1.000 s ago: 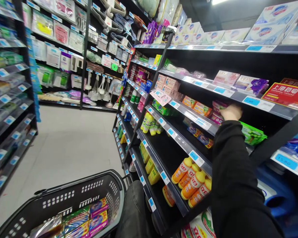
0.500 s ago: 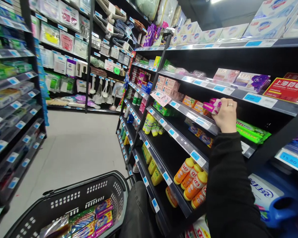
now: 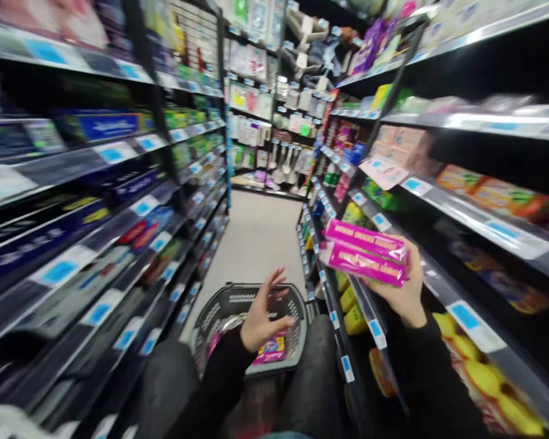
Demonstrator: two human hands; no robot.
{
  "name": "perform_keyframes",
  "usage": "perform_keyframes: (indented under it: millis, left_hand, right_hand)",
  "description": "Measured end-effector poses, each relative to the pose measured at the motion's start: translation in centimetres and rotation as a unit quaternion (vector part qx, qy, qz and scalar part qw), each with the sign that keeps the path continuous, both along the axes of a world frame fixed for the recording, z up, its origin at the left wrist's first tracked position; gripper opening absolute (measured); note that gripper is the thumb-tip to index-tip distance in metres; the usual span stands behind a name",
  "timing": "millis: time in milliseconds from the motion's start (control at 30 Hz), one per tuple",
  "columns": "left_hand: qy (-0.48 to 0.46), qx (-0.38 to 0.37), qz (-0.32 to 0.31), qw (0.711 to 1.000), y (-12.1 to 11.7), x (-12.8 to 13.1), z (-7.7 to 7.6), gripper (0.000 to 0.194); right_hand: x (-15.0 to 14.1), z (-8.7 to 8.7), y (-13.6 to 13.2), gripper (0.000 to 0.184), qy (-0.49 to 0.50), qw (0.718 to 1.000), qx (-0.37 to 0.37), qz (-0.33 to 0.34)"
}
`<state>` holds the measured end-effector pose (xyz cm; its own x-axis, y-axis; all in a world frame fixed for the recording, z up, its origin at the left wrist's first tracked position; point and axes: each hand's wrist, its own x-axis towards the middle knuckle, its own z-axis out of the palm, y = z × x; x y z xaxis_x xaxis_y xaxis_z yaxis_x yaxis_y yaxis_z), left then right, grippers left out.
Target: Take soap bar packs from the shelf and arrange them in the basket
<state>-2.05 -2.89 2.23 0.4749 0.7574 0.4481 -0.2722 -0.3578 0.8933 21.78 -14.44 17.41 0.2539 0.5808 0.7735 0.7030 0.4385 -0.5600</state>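
Observation:
My right hand [image 3: 405,289] holds a flat pink packet [image 3: 365,252] out in front of the right-hand shelves, fingers wrapped round its end. My left hand [image 3: 263,314] hovers open, fingers spread, just above a black shopping basket [image 3: 238,303] that sits low between my knees. Colourful packets [image 3: 271,350] lie inside the basket. The picture is smeared by motion.
Black shop shelves [image 3: 480,216] full of boxed goods and yellow bottles [image 3: 485,372] run along the right. More stocked shelves [image 3: 96,201] line the left. A pale floor aisle [image 3: 256,231] leads to hanging goods at the far end.
My right hand has pulled the pink packet off the shelf and brought it toward me. My left hand has come into view over the basket. The view has swung left along the aisle.

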Motion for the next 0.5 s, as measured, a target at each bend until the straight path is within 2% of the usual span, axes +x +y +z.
perform_keyframes:
  millis: [33, 67, 133, 200, 267, 400, 500]
  left_hand:
    - [-0.059, 0.038, -0.018, 0.997, 0.1, 0.0, 2.4, 0.111]
    - [-0.093, 0.063, -0.039, 0.993, 0.3, -0.3, 4.1, 0.118]
    - [-0.077, 0.101, -0.068, 0.990, 0.5, -1.4, 5.7, 0.122]
    - [-0.029, 0.089, -0.060, 0.994, 0.3, -3.0, 5.5, 0.115]
    - [0.012, 0.052, -0.015, 0.998, -0.7, -4.5, 4.5, 0.105]
    - [0.055, 0.008, 0.081, 0.995, -3.5, -6.0, 3.6, 0.092]
    - [0.117, -0.046, 0.160, 0.979, -4.0, -5.9, 3.4, 0.087]
  right_hand:
    - [-1.5, -2.1, 0.8, 0.077, 0.040, 0.997, -0.026, 0.064]
    - [-3.0, -4.1, 1.5, 0.077, 0.073, 0.989, -0.052, 0.120]
    - [-5.7, -7.7, 2.6, 0.077, 0.125, 0.969, -0.098, 0.190]
    - [-7.9, -10.6, 3.2, 0.075, 0.172, 0.953, -0.130, 0.214]
    - [-9.3, -12.5, 3.4, 0.075, 0.214, 0.936, -0.153, 0.235]
    - [-9.8, -14.1, 3.2, 0.079, 0.228, 0.908, -0.178, 0.302]
    - [-9.1, -14.9, 3.9, 0.082, 0.232, 0.898, -0.230, 0.295]
